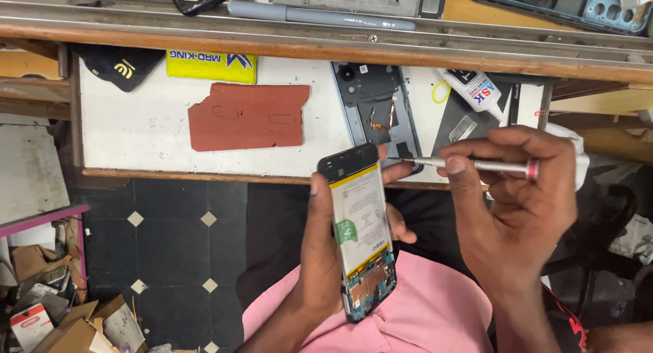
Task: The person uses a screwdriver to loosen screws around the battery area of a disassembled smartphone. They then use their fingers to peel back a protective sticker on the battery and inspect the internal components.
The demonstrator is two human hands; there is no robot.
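Now my left hand (pixel 320 258) clasps the opened phone (pixel 360 230) upright above my lap, while my right hand (pixel 517 203) pinches a screwdriver (pixel 469 165), tip near the phone's top edge, just off the bench (pixel 149 132).

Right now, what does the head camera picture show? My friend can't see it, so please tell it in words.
A left hand holds an opened phone upright, its back off and pale battery showing, while the right hand points a slim metal screwdriver at its top edge. Beyond lie a white worktop, a red mat and a glue bottle.
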